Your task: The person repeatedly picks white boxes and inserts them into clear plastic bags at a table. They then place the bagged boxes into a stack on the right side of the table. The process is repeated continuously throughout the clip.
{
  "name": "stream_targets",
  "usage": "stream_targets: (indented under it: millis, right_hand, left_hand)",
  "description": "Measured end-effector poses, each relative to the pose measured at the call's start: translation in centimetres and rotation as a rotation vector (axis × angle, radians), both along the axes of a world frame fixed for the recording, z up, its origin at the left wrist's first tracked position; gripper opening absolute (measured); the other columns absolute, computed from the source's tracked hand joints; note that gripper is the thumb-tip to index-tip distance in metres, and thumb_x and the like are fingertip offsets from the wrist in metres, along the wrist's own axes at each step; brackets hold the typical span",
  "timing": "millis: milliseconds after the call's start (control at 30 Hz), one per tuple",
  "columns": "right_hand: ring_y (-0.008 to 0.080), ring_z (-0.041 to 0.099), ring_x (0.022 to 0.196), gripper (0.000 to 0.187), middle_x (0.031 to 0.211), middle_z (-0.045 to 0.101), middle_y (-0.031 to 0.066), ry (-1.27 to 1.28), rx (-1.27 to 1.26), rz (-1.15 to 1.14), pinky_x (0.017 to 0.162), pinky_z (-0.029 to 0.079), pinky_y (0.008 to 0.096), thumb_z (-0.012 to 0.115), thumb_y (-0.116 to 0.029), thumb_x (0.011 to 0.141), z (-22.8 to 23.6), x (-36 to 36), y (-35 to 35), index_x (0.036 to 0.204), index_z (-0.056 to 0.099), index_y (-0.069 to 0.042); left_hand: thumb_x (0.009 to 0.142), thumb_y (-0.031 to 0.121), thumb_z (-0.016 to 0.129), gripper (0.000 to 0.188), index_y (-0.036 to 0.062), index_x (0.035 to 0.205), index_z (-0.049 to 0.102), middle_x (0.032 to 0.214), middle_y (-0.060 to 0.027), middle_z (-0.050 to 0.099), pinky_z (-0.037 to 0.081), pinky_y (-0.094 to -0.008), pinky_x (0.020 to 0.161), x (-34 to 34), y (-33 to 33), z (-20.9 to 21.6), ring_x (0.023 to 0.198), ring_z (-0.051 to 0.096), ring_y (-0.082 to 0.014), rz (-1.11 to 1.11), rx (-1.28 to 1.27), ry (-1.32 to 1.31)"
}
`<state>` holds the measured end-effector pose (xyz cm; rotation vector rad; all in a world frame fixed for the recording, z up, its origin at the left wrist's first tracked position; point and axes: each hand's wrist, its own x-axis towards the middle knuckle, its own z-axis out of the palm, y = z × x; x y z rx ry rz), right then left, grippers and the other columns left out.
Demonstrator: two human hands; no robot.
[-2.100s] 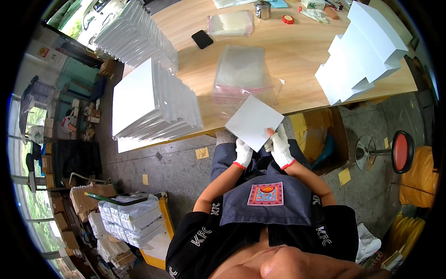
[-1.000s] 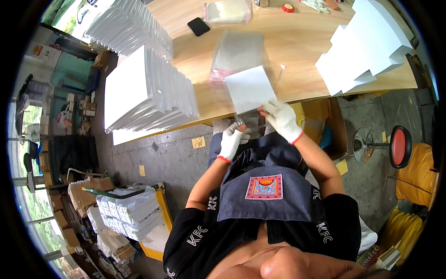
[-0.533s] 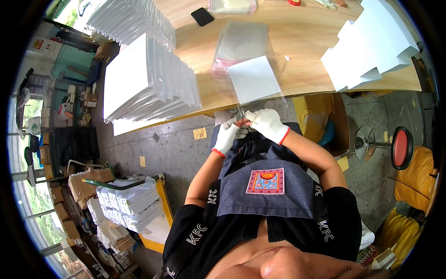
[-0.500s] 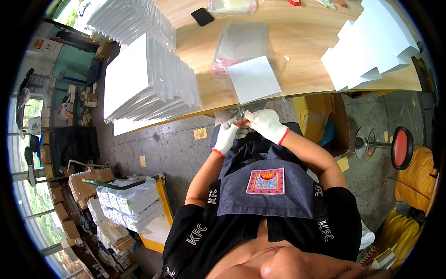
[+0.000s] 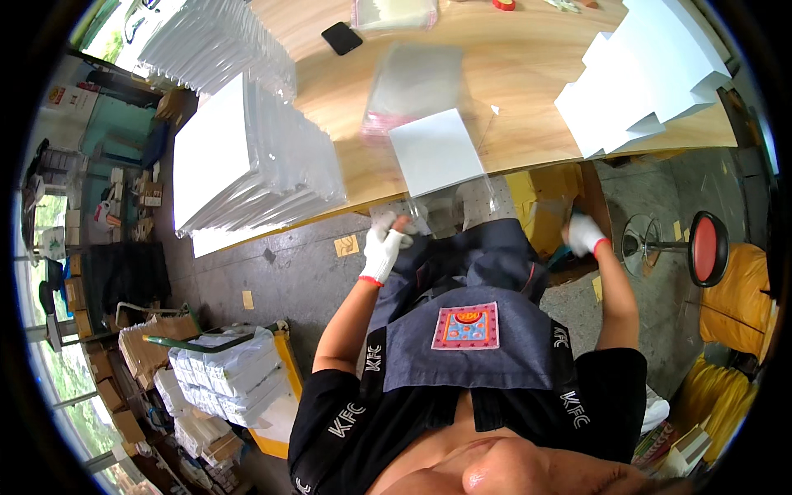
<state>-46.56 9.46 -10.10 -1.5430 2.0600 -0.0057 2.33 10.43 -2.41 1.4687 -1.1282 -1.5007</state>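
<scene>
A white sheet (image 5: 437, 153) lies in a clear plastic bag (image 5: 419, 216) at the table's near edge, and the bag's open end hangs over it toward me. My left hand (image 5: 384, 249), in a white glove with bare fingertips, is closed at the bag's left corner and seems to pinch it. Well off to the right, my right hand (image 5: 585, 236), gloved alike, is over an open cardboard box (image 5: 596, 198). Motion smears its fingers, so whatever they hold is hidden. Behind the sheet lies a pile of empty clear bags (image 5: 417, 82) with pink edges.
Tall stacks of bagged white sheets (image 5: 272, 165) stand on the left of the table (image 5: 511, 91). Stepped piles of white sheets (image 5: 635, 82) are on the right. A black phone (image 5: 341, 38) lies farther back. A red-seated stool (image 5: 706, 247) and a loaded cart (image 5: 227, 371) flank me.
My hands were together at the bag's near end. The right hand has swung away to the right, over the box, while the left has drawn slightly left.
</scene>
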Motion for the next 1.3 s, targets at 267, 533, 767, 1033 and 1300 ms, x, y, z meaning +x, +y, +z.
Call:
stream_targets:
  millis: [267, 533, 767, 1033, 1300]
  right_hand:
    - [0.0245, 0.059, 0.091, 0.036, 0.093, 0.062, 0.0058, 0.189, -0.794, 0.581, 0.077, 0.047, 0.0393, 0.072, -0.026, 0.067, 10.4, 15.6, -3.9, 0.097, 0.057, -0.014]
    - [0.0182, 0.059, 0.084, 0.02, 0.089, 0.06, -0.0018, -0.169, -1.276, 0.956, 0.073, 0.047, 0.0319, 0.072, -0.02, 0.067, 8.8, 19.3, -7.4, 0.085, 0.064, -0.017]
    - [0.0226, 0.056, 0.062, 0.018, 0.067, 0.055, 0.0079, -0.595, -0.784, 0.23, 0.058, 0.044, 0.0334, 0.065, -0.02, 0.079, 6.6, 21.7, -2.5, 0.081, 0.057, -0.005]
    - [0.0055, 0.031, 0.042, 0.018, 0.058, 0.044, -0.0059, -1.357, -0.335, -0.883, 0.036, 0.024, 0.0215, 0.06, -0.02, 0.086, 4.6, 25.7, -3.3, 0.075, 0.048, -0.014]
    - [0.004, 0.04, 0.049, 0.04, 0.064, 0.05, -0.0041, -1.127, -0.031, -0.229, 0.041, 0.028, 0.0205, 0.053, -0.042, 0.09, 7.1, 21.9, -3.0, 0.107, 0.059, -0.006]
  left_hand:
    - [0.062, 0.006, 0.073, 0.033, 0.0099, 0.092, 0.059, 0.095, -0.0059, 0.06, 0.048, -0.0413, 0.071, -1.6, -5.3, 2.0, 0.082, 0.056, -0.029, -0.235, -1.476, -0.9]
    - [0.063, 0.01, 0.073, 0.019, 0.0098, 0.079, 0.063, 0.089, -0.0032, 0.064, 0.049, -0.0396, 0.078, -0.1, -4.3, 1.5, 0.087, 0.06, -0.0247, -0.305, -1.398, -0.881]
    - [0.082, 0.01, 0.06, 0.006, 0.0061, 0.078, 0.056, 0.073, -0.0071, 0.055, 0.044, -0.0302, 0.062, -2.2, 0.2, -4.3, 0.067, 0.054, -0.0199, 0.253, -0.649, -0.307]
    - [0.091, 0.024, 0.054, 0.016, 0.0084, 0.091, 0.053, 0.087, -0.0025, 0.059, 0.046, -0.0276, 0.06, -7.0, -2.9, -5.4, 0.072, 0.054, -0.0122, 0.826, -0.156, 0.53]
    - [0.088, 0.03, 0.058, 0.026, 0.0051, 0.096, 0.055, 0.072, -0.001, 0.053, 0.045, -0.0262, 0.052, -5.4, -0.3, -0.9, 0.061, 0.052, -0.0114, 0.482, 0.019, 0.279]
